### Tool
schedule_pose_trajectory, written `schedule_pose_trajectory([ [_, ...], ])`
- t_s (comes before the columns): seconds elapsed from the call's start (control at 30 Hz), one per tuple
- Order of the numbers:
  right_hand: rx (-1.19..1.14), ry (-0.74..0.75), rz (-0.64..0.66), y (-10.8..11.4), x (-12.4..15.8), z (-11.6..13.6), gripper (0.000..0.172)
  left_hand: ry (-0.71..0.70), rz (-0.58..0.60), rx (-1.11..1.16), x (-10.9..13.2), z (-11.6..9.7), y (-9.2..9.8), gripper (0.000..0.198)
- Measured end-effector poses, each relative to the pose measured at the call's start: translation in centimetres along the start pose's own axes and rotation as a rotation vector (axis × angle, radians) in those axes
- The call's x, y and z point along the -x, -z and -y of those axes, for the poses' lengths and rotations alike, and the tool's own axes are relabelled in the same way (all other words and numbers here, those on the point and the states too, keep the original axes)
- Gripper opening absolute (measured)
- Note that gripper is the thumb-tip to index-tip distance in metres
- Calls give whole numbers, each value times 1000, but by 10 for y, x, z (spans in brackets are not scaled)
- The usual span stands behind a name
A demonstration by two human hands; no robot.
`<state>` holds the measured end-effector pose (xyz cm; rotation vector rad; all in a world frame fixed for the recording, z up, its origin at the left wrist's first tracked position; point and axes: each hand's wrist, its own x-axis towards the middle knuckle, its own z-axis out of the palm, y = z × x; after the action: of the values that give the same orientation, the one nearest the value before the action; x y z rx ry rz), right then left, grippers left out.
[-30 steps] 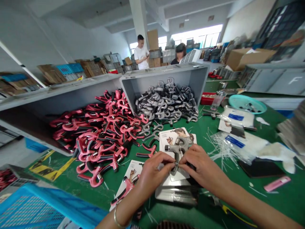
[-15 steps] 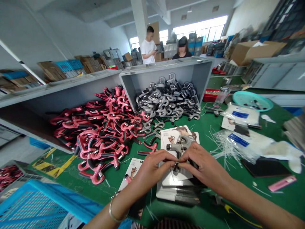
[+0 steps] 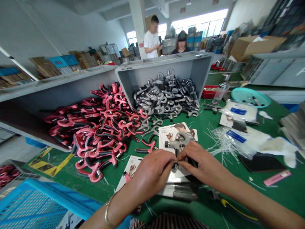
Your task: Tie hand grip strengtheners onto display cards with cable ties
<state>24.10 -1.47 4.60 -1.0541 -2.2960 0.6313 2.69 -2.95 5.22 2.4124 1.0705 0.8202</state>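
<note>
A grey hand grip strengthener (image 3: 182,141) with a black knob and dark handles lies on a printed backing card (image 3: 164,135), on top of a stack of such cards. Over its lower end, my left hand (image 3: 156,168) is closed in a pinch, the back of the hand turned up. Facing it, my right hand (image 3: 196,160) also pinches, thumb and index fingertip meeting the left fingertips at the handle. Whatever small thing sits between the fingertips is hidden. A second card (image 3: 127,168) with a pink grip strengthener on it shows partly behind my left forearm.
Pink grip strengtheners (image 3: 95,133) spill from a tipped grey crate (image 3: 81,76); grey ones (image 3: 164,95) fill another crate (image 3: 202,73). To the right lie white zip ties (image 3: 221,148), a black flat object (image 3: 260,162), pliers (image 3: 224,202) and a turquoise plate (image 3: 238,92). Two people are beyond.
My left hand has rolled over, so its back now faces up and hides its fingers more. The right hand stays pinched at the handle. The view has shifted slightly.
</note>
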Motion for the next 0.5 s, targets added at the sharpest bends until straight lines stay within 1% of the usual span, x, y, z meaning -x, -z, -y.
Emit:
schedule_pose_trajectory([
  [0.07, 10, 5, -37, -2, 0, 1, 3, 11, 31, -17, -2, -2, 1, 11],
  [0.17, 41, 63, -88, -5, -1, 2, 4, 20, 33, 12, -6, -3, 2, 11],
  [0.27, 60, 68, -103, -5, 1, 1, 6, 57, -46, 57, -6, -2, 3, 13],
  [0.33, 31, 52, -100, -4, 3, -1, 8, 100, -114, 116, -4, -1, 2, 14],
  [0.37, 6, 48, -96, -4, 4, -2, 9, 120, -130, 160, -3, -1, 1, 14],
  [0.43, -46, 47, -98, -4, 5, -4, 7, 145, -119, 246, -1, -1, -3, 13],
  [0.5, -81, 36, -120, -5, 4, -5, 2, 160, -103, 271, 0, -1, -8, 15],
])
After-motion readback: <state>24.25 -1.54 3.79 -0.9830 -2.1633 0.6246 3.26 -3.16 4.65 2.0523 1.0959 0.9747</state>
